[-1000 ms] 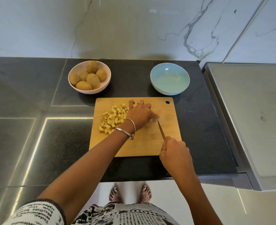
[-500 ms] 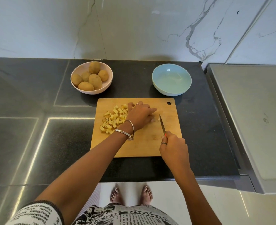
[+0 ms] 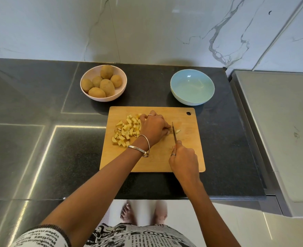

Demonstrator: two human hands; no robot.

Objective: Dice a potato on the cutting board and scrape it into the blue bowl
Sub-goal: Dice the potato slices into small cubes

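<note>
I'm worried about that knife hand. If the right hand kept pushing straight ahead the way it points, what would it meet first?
Probably the small potato piece beside the knife tip, close to the left hand fingers. Farther on is bare cutting board, then the blue bowl. Depth is uncertain.

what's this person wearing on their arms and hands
The left hand has a silver ring on one finger and two silver bangles at the wrist. The right hand wears one silver ring. Forearms are bare; a black-and-white newsprint-pattern sleeve with dark cuff covers the left upper arm.
</note>
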